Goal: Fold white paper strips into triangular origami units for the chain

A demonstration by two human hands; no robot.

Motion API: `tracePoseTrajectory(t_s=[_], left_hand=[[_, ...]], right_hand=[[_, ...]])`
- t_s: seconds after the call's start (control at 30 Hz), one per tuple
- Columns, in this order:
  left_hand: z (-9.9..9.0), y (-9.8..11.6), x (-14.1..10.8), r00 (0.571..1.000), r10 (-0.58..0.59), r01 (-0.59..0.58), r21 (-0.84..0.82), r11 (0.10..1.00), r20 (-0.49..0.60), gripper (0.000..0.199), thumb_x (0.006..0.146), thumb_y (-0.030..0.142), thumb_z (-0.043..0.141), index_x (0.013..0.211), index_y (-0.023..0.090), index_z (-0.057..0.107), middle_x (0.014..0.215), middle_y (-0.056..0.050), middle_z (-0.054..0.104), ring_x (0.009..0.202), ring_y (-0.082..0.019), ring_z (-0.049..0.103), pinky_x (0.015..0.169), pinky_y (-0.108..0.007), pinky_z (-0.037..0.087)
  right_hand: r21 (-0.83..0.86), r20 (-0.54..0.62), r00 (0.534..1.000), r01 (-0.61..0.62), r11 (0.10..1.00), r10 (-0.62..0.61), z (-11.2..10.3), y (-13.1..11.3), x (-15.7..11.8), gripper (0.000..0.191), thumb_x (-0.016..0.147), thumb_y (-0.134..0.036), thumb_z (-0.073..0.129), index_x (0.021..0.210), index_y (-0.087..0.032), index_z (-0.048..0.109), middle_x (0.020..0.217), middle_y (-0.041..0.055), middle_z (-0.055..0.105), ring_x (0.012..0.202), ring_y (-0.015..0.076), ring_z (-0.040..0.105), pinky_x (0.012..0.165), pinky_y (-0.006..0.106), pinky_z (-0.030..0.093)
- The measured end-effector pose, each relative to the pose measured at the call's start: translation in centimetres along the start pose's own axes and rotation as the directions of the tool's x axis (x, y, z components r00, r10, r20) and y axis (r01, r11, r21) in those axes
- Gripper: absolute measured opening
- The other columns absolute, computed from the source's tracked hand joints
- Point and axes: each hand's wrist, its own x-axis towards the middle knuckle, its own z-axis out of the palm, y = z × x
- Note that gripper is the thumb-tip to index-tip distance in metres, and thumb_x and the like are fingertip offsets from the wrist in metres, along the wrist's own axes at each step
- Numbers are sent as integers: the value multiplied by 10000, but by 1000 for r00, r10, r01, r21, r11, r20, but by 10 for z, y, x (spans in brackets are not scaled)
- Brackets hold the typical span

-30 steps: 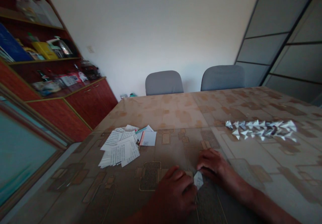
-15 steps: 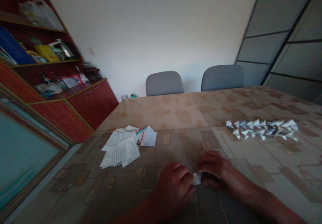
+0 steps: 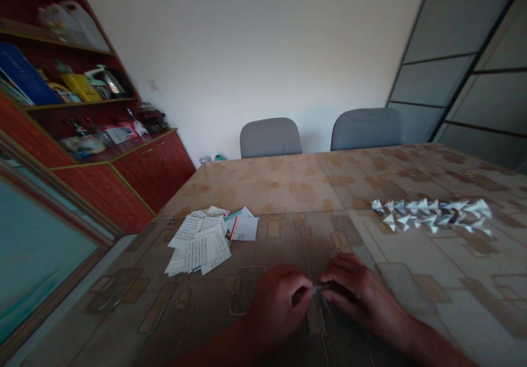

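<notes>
Left hand (image 3: 282, 301), right hand (image 3: 357, 287) | fingers (image 3: 335, 280) clamped on paper (image 3: 317, 289) | far table edge (image 3: 315, 156) well beyond

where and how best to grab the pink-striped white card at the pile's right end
The white card is probably best pinched by its right edge, coming in low from the right: it lies flat and looks thin, its left side meets the paper pile, and its right edge lies out on the tablecloth.

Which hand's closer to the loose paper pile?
Left. The left hand is to the right of the loose paper pile and nearer the camera; the right hand is farther right, past the left hand.
</notes>
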Motion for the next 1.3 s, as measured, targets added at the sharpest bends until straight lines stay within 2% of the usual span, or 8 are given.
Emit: tracePoseTrajectory(t_s=[0.17,0.3,0.5,0.73,0.9,1.07,1.17,1.3], left_hand=[[-4,4,4,983,-178,181,-249,951,31,141,747,85,592,686,159,696,634,-8,666,597,-130,598,571,-208,386],[-5,5,5,976,-213,211,-353,912,34,141,742,99,580,680,143,698,627,-12,663,586,-126,584,558,-198,378],[-11,2,8,957,-262,286,-513,809,121,174,792,194,573,700,144,712,632,-11,666,609,-137,585,571,-201,403],[-29,-7,15,952,-306,268,-531,804,17,169,819,231,564,698,152,651,662,-13,659,663,-146,602,636,-221,438],[-26,-4,10,984,-172,154,-688,709,43,211,861,277,585,1039,168,608,979,-65,686,890,-170,643,785,-268,487],[-15,0,8,981,-182,174,-717,675,67,244,753,219,686,979,144,633,927,-60,683,814,-159,639,737,-254,493],[-9,-1,6,969,-220,239,-634,735,111,87,760,160,647,840,140,672,786,-29,686,727,-144,629,671,-224,467],[-3,-3,0,959,-226,282,-460,842,174,117,784,108,618,827,161,713,745,-7,698,692,-136,630,641,-210,433]], right_hand=[[133,-60,997,-49,990,58,0,-8,0,190,956,-318,502,880,-204,633,795,45,654,781,197,594,716,334,456],[177,-65,993,-86,980,99,4,-10,0,174,924,-325,549,877,-192,651,798,54,663,784,208,603,699,332,461],[382,-48,954,-256,888,295,9,-10,-1,279,914,-379,542,744,-184,645,706,17,621,662,162,593,600,259,439],[642,17,895,-351,682,446,9,3,-2,397,855,-558,561,709,-190,592,627,-20,548,601,136,524,572,242,415],[759,45,920,-286,586,390,11,-2,-1,332,857,-528,590,936,-206,588,701,-18,569,631,136,546,580,237,428],[674,9,946,-246,696,325,7,-12,-3,173,920,-370,545,950,-211,606,721,-17,599,664,135,568,593,224,427],[491,-34,951,-251,834,306,8,-8,-5,94,898,-275,566,925,-218,635,769,-5,637,707,154,601,629,242,443],[233,-51,974,-204,951,221,13,0,-6,98,872,-165,585,888,-219,665,817,16,679,766,185,623,686,281,455]])
